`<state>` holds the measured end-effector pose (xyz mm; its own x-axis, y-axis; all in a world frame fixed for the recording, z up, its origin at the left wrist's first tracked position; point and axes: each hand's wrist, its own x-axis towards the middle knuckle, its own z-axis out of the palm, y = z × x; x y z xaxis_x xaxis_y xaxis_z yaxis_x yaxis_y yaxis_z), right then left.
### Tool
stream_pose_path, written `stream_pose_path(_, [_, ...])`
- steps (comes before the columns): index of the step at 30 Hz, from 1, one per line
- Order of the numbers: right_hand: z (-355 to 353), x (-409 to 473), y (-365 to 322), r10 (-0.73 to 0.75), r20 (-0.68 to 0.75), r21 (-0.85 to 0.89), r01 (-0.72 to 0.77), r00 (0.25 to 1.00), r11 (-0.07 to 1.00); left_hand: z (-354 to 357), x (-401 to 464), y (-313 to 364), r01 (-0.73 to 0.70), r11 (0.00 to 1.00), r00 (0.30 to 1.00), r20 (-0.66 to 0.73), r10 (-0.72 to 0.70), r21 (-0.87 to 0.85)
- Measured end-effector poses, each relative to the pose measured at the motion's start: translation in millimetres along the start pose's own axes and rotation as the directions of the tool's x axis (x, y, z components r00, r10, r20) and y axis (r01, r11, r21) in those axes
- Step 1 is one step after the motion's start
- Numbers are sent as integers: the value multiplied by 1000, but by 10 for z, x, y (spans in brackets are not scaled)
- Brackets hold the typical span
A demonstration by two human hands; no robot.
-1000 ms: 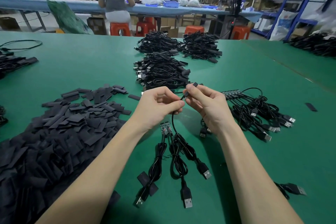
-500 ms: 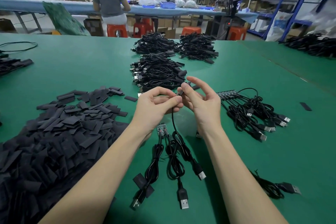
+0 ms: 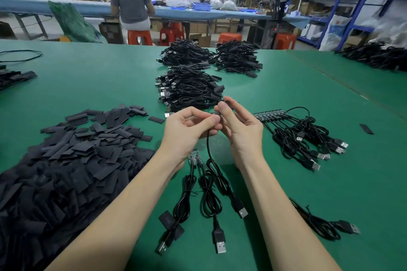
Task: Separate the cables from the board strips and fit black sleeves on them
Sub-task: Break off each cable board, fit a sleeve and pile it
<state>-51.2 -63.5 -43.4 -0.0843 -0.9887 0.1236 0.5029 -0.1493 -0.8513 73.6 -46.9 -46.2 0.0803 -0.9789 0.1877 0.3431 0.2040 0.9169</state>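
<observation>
Cable (image 3: 208, 149) hangs from our two hands above the green bench (image 3: 330, 99), its top end pinched between thumb and forefinger of our left hand (image 3: 187, 132). Our right hand (image 3: 240, 130) pinches that end too, its other fingers (image 3: 233, 108) loosely spread; the sleeve pile (image 3: 66, 160) lies left.

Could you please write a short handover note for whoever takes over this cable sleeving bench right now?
Left hand and right hand both pinch the top end of one thin black USB cable; whether its sleeve is on is hidden.
Flat black sleeves pile lies left.
Small green board strip with two cables sits under the hands; a longer board strip with cables lies right.
Done: finished cable heaps ahead.
Left: both strips.
</observation>
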Motion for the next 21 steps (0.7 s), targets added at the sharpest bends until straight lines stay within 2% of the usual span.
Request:
stream_pose_path(8, [19,-2,-24,3,-1,8,-3,1000,1000,21,0,-1,-14,999,1000,-9,14,29])
stream_pose_path(10, [12,11,-77,-29,-26,0,29,999,1000,26,10,4,-2,988,1000,12,0,151])
stream_pose_path(13, [-18,72,-216,-93,-115,21,96,989,995,-2,1,-15,73,884,984,114,-140,463])
stream_pose_path(15, [-46,118,-288,-132,-157,25,137,979,990,19,-21,-41,74,871,966,182,-183,486])
stream_pose_path(18, [-79,155,-375,-145,-151,-17,144,978,989,136,25,-27,-14,868,980,177,-85,496])
stream_pose_path(21, [-154,178,-452,-71,-149,-62,63,986,996,249,236,89,-126,842,984,171,40,525])
